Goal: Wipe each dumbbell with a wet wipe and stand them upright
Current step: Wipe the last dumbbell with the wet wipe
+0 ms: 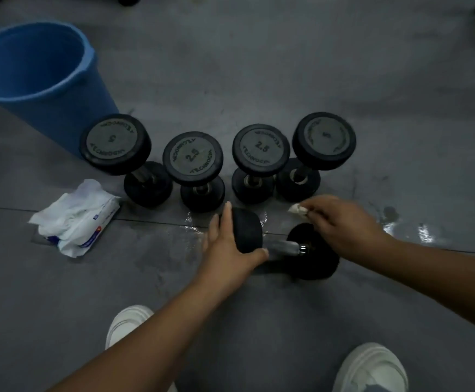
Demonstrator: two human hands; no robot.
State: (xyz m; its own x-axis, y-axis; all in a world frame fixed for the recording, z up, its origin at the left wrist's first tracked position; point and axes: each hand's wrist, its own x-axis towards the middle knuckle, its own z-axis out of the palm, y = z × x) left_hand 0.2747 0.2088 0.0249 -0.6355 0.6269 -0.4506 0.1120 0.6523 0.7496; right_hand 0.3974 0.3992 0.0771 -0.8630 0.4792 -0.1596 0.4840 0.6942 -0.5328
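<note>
Head view | dumbbell (284, 247) lies on floor (259, 66), long axis left-right | left hand (229, 244) grips its left head | right hand (344, 226) pinches wet wipe (298, 208), just above right head

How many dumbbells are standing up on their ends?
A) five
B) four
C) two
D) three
B: four stand on end in a row, from the leftmost dumbbell to the rightmost dumbbell; only the fifth dumbbell lies on its side, gripped by the left hand while the right hand pinches a wipe.
</note>
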